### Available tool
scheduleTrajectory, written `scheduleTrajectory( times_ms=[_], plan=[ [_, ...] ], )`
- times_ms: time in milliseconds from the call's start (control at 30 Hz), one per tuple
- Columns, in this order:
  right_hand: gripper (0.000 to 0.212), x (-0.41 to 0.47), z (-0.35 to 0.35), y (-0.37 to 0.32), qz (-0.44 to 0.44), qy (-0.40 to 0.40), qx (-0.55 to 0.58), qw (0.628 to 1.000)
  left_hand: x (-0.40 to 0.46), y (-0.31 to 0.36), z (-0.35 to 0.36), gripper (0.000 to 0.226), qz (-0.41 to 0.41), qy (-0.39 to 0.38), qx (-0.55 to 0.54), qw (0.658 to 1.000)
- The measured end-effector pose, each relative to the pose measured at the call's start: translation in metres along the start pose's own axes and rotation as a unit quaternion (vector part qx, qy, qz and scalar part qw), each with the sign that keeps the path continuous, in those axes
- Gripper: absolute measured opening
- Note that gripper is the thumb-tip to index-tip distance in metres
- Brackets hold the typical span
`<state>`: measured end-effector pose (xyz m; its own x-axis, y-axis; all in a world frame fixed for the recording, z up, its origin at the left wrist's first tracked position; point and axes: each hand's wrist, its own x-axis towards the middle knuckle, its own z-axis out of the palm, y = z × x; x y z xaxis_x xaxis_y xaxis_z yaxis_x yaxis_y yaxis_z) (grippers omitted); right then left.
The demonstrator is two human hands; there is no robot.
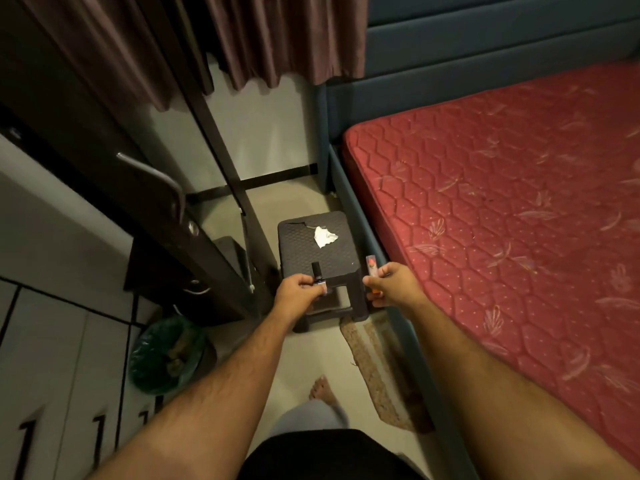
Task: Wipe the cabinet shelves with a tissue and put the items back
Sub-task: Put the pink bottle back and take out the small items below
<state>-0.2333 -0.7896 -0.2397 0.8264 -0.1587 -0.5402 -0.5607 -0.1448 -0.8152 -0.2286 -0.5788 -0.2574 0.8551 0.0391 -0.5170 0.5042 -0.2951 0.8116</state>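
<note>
Hands [300,285] [391,280] hold two small bottles [317,273] [371,266] upright

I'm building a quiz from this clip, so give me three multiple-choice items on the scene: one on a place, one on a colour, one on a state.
1. Where does the crumpled tissue lie?
A. on the dark stool
B. on the mattress
C. in the bin

2. What colour is the mattress?
A. blue
B. red
C. white

3. What is the left hand doing?
A. hanging idle
B. pressing flat on the floor
C. gripping a small dark bottle

Answers:
1. A: the white tissue rests on top of the stool.
2. B: the quilted mattress surface is red, inside a blue bed frame.
3. C: its fingers curl round the dark-capped bottle, while the right hand holds a small orange-tipped item.
</note>
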Motion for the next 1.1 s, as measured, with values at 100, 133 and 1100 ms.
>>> scheduleTrajectory(
  times_ms=[100, 133, 1100],
  plan=[
    [0.028, 0.028, -0.006, -0.001, 0.025, 0.005, 0.012, 1.000, 0.028, 0.007, 0.002, 0.030, -0.023, 0.005, 0.004, 1.000],
    [0.027, 0.040, -0.007, -0.005, 0.031, 0.010, 0.020, 0.999, 0.038, 0.013, 0.001, 0.026, -0.027, 0.010, 0.003, 1.000],
    [0.023, 0.373, 0.146, 0.018, 0.078, -0.052, -0.203, 0.975, 0.339, -0.035, -0.014, 0.019, -0.181, 0.118, 0.178, 0.960]
  ],
)
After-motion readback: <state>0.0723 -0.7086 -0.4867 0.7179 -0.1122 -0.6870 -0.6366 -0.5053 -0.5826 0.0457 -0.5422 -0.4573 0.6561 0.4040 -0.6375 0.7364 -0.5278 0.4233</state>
